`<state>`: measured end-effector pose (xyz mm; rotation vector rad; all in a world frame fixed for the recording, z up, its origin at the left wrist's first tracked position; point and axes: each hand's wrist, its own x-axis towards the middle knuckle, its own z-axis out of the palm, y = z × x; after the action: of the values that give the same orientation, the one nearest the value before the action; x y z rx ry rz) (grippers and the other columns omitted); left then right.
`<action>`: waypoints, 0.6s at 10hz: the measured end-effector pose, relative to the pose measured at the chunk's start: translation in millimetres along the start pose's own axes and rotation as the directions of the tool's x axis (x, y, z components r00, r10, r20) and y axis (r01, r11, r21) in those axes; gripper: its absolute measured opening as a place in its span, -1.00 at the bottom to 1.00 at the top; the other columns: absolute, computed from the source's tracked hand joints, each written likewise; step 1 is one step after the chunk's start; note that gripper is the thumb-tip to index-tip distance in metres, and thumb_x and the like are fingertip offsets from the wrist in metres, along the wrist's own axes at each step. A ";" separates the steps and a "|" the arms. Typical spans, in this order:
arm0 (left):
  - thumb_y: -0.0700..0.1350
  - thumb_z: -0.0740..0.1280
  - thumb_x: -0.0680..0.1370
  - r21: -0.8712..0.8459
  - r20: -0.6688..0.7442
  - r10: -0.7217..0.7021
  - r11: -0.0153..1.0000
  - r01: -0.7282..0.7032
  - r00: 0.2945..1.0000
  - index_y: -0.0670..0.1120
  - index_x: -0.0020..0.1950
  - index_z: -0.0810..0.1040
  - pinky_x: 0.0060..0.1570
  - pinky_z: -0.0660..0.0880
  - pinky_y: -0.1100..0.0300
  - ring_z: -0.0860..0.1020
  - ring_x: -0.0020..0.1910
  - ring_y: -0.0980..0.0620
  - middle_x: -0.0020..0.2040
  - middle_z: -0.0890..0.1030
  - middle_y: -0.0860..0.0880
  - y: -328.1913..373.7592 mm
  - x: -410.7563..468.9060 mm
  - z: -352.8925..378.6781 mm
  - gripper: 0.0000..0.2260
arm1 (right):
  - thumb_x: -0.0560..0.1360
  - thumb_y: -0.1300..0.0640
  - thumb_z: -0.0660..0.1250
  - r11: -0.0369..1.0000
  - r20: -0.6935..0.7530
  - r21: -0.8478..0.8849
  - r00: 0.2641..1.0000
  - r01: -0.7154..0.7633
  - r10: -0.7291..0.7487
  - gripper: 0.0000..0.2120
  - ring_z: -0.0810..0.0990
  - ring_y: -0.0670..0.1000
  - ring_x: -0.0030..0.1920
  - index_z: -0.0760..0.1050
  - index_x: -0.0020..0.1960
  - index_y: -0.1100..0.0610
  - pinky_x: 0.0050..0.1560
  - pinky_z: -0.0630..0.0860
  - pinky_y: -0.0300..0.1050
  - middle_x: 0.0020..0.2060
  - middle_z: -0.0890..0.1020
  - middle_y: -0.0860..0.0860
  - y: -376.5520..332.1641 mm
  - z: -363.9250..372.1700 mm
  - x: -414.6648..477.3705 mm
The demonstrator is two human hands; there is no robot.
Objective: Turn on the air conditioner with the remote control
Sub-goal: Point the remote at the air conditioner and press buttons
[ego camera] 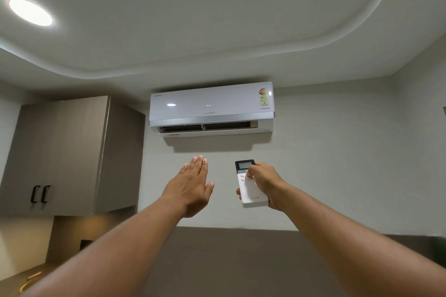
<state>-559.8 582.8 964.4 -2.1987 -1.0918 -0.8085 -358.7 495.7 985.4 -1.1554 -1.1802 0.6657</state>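
Note:
A white wall-mounted air conditioner (212, 108) hangs high on the wall ahead, its lower louvre tilted open over a dark vent. My right hand (265, 183) holds a white remote control (251, 190) with a dark top and a small screen, pointed up at the unit; my thumb rests on the buttons just below the screen. My left hand (193, 183) is raised flat below the unit, palm forward, fingers straight and together, holding nothing. Both forearms reach up from the bottom of the view.
A brown wall cabinet (72, 152) with two dark handles (39, 194) stands at the left, close to the unit's left end. Two round ceiling lights (30, 12) glow overhead. A counter (21, 279) lies at the bottom left.

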 end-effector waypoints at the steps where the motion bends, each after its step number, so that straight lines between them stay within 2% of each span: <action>1: 0.15 -0.11 0.63 -0.001 0.000 0.003 1.000 -0.003 1.000 -0.13 0.57 -0.21 0.49 -0.19 0.09 -0.19 0.56 -0.01 0.60 -0.19 -0.10 -1.1 -0.8 0.6 -0.39 | 0.46 0.30 0.12 1.000 0.003 0.000 1.000 -0.004 0.004 -0.81 0.70 0.24 -0.36 0.38 0.04 0.15 -0.26 0.65 0.09 -0.21 0.64 0.28 0.3 -0.3 -2.1; 2: 0.15 -0.11 0.63 0.005 -0.001 0.001 1.000 -0.001 1.000 -0.13 0.57 -0.21 0.49 -0.18 0.09 -0.19 0.56 -0.01 0.60 -0.19 -0.10 -2.2 -0.3 0.1 -0.39 | 0.47 0.29 0.13 1.000 0.007 -0.006 1.000 -0.007 0.007 -0.79 0.71 0.25 -0.32 0.39 0.07 0.15 -0.21 0.66 0.13 -0.17 0.64 0.27 1.1 -1.0 -0.9; 3: 0.15 -0.12 0.63 0.010 0.002 0.002 1.000 -0.002 1.000 -0.12 0.57 -0.22 0.50 -0.18 0.08 -0.19 0.56 -0.01 0.60 -0.19 -0.10 -2.5 1.3 -0.3 -0.39 | 0.47 0.29 0.14 0.999 0.021 -0.032 1.000 -0.015 0.016 -0.75 0.73 0.28 -0.23 0.40 0.13 0.14 -0.05 0.66 0.25 -0.11 0.64 0.25 2.7 -1.3 0.9; 6: 0.16 -0.12 0.63 0.009 0.002 0.001 1.000 -0.001 1.000 -0.12 0.58 -0.21 0.50 -0.17 0.08 -0.19 0.56 -0.01 0.60 -0.18 -0.10 -2.5 0.7 3.0 -0.39 | 0.45 0.29 0.13 1.000 0.024 0.008 1.000 -0.016 0.016 -0.75 0.72 0.27 -0.29 0.40 0.11 0.16 -0.11 0.66 0.20 -0.14 0.63 0.25 3.6 -0.2 0.7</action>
<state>-560.7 586.5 963.4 -2.1927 -1.0926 -0.7998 -357.7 497.4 982.2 -1.1543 -1.1883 0.6977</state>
